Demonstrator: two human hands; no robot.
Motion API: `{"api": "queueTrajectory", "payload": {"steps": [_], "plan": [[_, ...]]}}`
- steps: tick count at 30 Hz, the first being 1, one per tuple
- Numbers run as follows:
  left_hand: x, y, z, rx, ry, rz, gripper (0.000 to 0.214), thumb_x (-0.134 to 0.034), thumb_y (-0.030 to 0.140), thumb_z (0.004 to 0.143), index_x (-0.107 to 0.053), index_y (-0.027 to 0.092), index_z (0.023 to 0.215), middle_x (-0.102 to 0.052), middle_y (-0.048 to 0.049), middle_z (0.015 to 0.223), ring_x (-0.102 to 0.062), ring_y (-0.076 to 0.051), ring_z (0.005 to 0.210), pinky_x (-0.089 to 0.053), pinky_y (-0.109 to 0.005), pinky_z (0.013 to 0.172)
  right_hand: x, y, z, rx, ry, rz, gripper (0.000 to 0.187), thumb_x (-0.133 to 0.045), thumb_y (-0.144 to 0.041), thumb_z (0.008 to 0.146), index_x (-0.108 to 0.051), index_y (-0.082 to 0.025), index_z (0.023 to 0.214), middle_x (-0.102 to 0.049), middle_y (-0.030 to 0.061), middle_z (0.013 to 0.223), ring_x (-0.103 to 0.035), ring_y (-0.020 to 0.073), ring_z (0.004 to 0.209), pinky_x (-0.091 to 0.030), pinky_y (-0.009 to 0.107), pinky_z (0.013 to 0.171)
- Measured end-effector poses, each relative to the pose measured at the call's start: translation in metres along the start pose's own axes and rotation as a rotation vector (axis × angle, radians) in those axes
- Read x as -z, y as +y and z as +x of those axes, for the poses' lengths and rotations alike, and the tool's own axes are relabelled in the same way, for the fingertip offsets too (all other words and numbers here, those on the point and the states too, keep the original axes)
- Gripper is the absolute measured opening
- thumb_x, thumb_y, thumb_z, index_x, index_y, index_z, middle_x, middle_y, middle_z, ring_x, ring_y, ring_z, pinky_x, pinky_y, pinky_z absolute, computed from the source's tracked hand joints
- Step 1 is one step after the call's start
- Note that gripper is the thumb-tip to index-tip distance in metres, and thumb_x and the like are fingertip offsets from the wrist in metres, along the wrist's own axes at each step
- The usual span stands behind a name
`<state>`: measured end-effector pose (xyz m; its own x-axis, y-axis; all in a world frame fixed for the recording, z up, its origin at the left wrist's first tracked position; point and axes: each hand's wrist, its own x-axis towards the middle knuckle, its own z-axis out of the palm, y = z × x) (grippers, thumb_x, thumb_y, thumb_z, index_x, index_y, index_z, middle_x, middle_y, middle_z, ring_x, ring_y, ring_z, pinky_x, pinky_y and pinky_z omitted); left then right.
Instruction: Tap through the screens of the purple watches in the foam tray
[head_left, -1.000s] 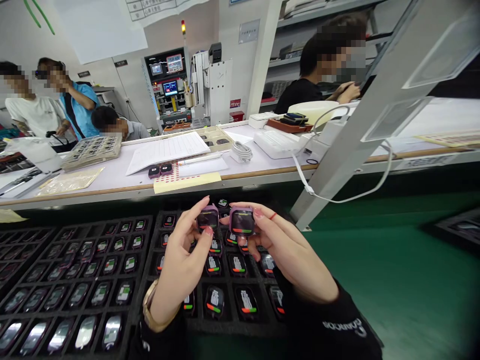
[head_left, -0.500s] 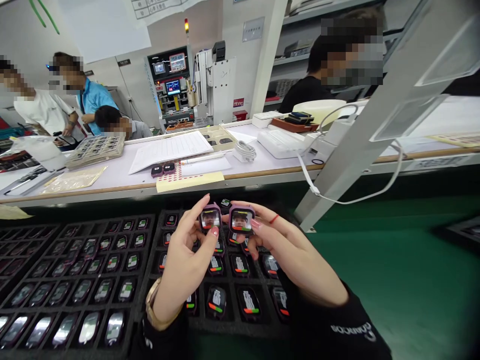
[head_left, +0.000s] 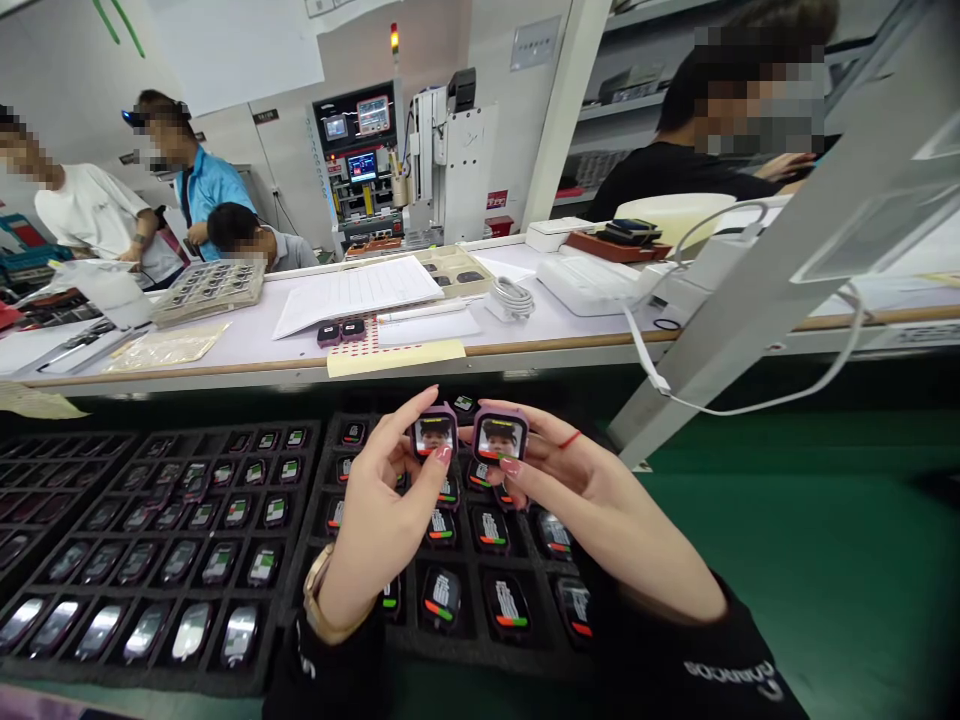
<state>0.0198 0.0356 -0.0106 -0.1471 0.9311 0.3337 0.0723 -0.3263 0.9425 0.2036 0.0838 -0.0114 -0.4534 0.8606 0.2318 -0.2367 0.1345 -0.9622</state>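
My left hand pinches a small pink-framed smartwatch body between thumb and forefinger. My right hand grips a second pink smartwatch body right beside it. Both screens face me and show a camera picture. The two hands hover over a black compartment tray holding several watch bodies with lit screens. A second black tray of watch bodies lies to the left.
A white workbench runs across behind the trays with papers, two dark watch bodies, a coiled cable and a white keyboard. A slanted metal post rises at right. Green conveyor surface lies at right. Several people stand or sit behind.
Both watch screens went from a dark display with a green-red bar to a camera picture. My hands stay together while the view has shifted slightly.
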Motion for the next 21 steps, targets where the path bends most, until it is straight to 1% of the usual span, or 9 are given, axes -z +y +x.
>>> {"api": "queueTrajectory", "payload": {"steps": [3, 7, 10, 14, 16, 18, 20, 21], "plan": [[0.000, 0.002, 0.000, 0.002, -0.020, 0.007, 0.049, -0.068, 0.029, 0.095, -0.058, 0.040, 0.142, -0.065, -0.0027, 0.112, -0.062, -0.014, 0.097, -0.053, -0.021, 0.078, 0.000, -0.004, -0.001, -0.004, 0.004, -0.014, 0.042, -0.075, -0.039, 0.097, -0.061, -0.025, 0.134, -0.072, 0.0073, 0.122, -0.067, 0.0132, 0.084, -0.055, 0.019, 0.066], [-0.001, 0.002, -0.001, 0.016, -0.047, 0.034, 0.053, -0.070, 0.027, 0.093, -0.057, 0.037, 0.144, -0.065, -0.0045, 0.118, -0.060, -0.013, 0.089, -0.052, -0.021, 0.074, -0.002, -0.003, -0.001, 0.006, 0.013, -0.014, 0.041, -0.075, -0.038, 0.096, -0.062, -0.023, 0.132, -0.072, 0.0074, 0.120, -0.067, 0.0124, 0.080, -0.054, 0.018, 0.065], [-0.002, 0.002, -0.002, 0.016, -0.044, 0.047, 0.051, -0.069, 0.028, 0.094, -0.058, 0.037, 0.143, -0.066, -0.0046, 0.119, -0.061, -0.014, 0.094, -0.053, -0.021, 0.077, -0.002, 0.001, 0.001, 0.021, 0.029, 0.004, 0.039, -0.074, -0.039, 0.097, -0.064, -0.023, 0.131, -0.073, 0.0070, 0.115, -0.066, 0.0119, 0.076, -0.054, 0.018, 0.063], [-0.001, 0.004, -0.002, 0.023, -0.034, 0.041, 0.041, -0.063, 0.035, 0.099, -0.060, 0.039, 0.140, -0.067, -0.0027, 0.118, -0.063, -0.013, 0.096, -0.054, -0.021, 0.083, 0.000, 0.007, 0.002, 0.054, 0.061, 0.020, 0.034, -0.073, -0.040, 0.098, -0.068, -0.025, 0.128, -0.073, 0.0057, 0.110, -0.064, 0.0101, 0.068, -0.054, 0.017, 0.059], [-0.002, 0.006, -0.001, 0.017, -0.032, 0.030, 0.036, -0.061, 0.037, 0.101, -0.063, 0.039, 0.137, -0.067, -0.0021, 0.123, -0.064, -0.012, 0.097, -0.055, -0.020, 0.084, 0.000, 0.007, 0.002, 0.057, 0.072, 0.019, 0.033, -0.073, -0.042, 0.099, -0.068, -0.024, 0.126, -0.073, 0.0054, 0.106, -0.065, 0.0103, 0.068, -0.053, 0.016, 0.058], [-0.002, 0.007, 0.000, 0.007, -0.030, 0.024, 0.033, -0.058, 0.036, 0.102, -0.065, 0.038, 0.134, -0.067, -0.0016, 0.127, -0.065, -0.013, 0.101, -0.056, -0.020, 0.085, 0.000, 0.004, 0.001, 0.028, 0.070, 0.000, 0.033, -0.072, -0.043, 0.099, -0.068, -0.023, 0.125, -0.073, 0.0057, 0.105, -0.065, 0.0103, 0.068, -0.053, 0.015, 0.056], [-0.001, 0.005, 0.001, 0.001, -0.031, 0.035, 0.032, -0.058, 0.034, 0.102, -0.065, 0.039, 0.133, -0.066, -0.0007, 0.128, -0.064, -0.014, 0.105, -0.056, -0.020, 0.087, -0.001, 0.001, 0.002, -0.002, 0.051, -0.020, 0.035, -0.073, -0.041, 0.097, -0.065, -0.022, 0.125, -0.073, 0.0060, 0.105, -0.067, 0.0108, 0.071, -0.053, 0.015, 0.056], [-0.001, 0.004, 0.001, 0.004, -0.037, 0.046, 0.034, -0.060, 0.032, 0.101, -0.065, 0.040, 0.134, -0.066, -0.0003, 0.127, -0.064, -0.014, 0.106, -0.055, -0.020, 0.088, -0.002, -0.001, 0.002, -0.010, 0.039, -0.030, 0.037, -0.075, -0.039, 0.095, -0.064, -0.021, 0.126, -0.073, 0.0061, 0.106, -0.068, 0.0118, 0.075, -0.055, 0.015, 0.059]]}}
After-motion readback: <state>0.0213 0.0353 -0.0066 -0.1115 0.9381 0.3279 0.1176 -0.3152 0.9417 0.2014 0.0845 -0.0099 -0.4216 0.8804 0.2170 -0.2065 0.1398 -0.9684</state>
